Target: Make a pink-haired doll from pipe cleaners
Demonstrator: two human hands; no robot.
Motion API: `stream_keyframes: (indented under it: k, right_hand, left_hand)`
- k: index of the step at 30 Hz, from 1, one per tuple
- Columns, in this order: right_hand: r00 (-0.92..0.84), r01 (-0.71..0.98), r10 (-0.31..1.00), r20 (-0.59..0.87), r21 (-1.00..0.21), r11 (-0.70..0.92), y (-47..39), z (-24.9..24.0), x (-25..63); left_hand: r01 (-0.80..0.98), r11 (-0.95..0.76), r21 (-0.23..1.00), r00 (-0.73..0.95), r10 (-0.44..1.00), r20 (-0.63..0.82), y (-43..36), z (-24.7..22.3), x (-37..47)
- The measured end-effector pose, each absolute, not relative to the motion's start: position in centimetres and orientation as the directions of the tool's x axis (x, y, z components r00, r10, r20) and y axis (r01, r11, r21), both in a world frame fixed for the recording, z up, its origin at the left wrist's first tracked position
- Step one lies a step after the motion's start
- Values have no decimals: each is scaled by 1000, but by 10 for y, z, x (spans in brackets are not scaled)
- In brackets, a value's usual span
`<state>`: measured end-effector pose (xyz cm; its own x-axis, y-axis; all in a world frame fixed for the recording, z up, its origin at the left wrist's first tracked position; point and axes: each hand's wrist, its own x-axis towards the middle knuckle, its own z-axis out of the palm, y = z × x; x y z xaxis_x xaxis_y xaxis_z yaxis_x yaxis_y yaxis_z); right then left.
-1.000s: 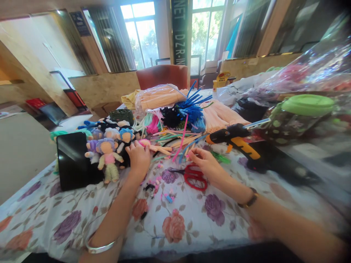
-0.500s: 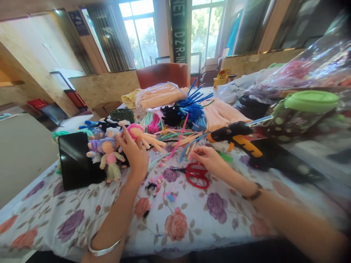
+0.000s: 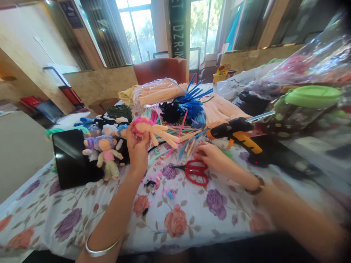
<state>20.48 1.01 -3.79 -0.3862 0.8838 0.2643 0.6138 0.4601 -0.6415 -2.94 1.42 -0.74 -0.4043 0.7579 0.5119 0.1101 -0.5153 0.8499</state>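
L hand [image 3: 138, 155] pinched doll [image 3: 154, 129] snugly: pink hair [image 3: 139, 119] on, limbs bare, unlike dressed dolls [image 3: 109, 156]. R hand [image 3: 210, 154] half-curled nr scissors [image 3: 189, 169], hold unclear.

Across the desk [image 3: 90, 206] from you stood a reddish-brown chair [image 3: 160, 70]; beyond it you faced a bright window [image 3: 140, 34] beside a grey curtain [image 3: 105, 33].

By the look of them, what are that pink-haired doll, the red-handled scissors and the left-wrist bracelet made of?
Pink-haired doll: apparently soft, matte chenille; its limbs look thick and fuzzy.
Scissors: the handles look like smooth plastic, being evenly red; the dark blades are probably metal, finish unclear.
Bracelet: likely polished, silver-toned metal, given its bright highlights.
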Motion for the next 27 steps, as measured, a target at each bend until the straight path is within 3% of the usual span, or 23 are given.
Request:
stream_keyframes:
  k: [3, 6, 11, 16, 20, 24, 27]
  right_hand:
    - [-410, 612, 885, 222, -652, 447, 12, -38, 206]
    - [-403, 579, 890, 211, -695, 427, 14, -37, 207]
    - [-438, 511, 873, 213, -740, 437, 17, -35, 210]
    - [-553, 498, 813, 183, -709, 499, 18, -35, 213]
    - [-567, 518, 806, 170, -686, 510, 19, -34, 214]
    - [-588, 552, 796, 141, -650, 523, 16, -29, 214]
    - [-565, 576, 811, 155, -629, 522, 10, -20, 213]
  left_hand:
    - [-195, -426, 883, -333, 876, 349, 13, -7, -24]
    - [-297, -354, 887, -233, 928, 292, 11, -6, -21]
    - [-375, -240, 895, -183, 966, 182, 9, -6, -16]
    - [-299, -171, 939, -185, 976, 119, 3, -5, -10]
    - [-133, -273, 953, -207, 948, 243, -1, -6, -8]
    - [28, -463, 886, -166, 872, 461, -4, -7, -5]
    - [89, -526, 846, -137, 835, 534, -7, -7, -2]
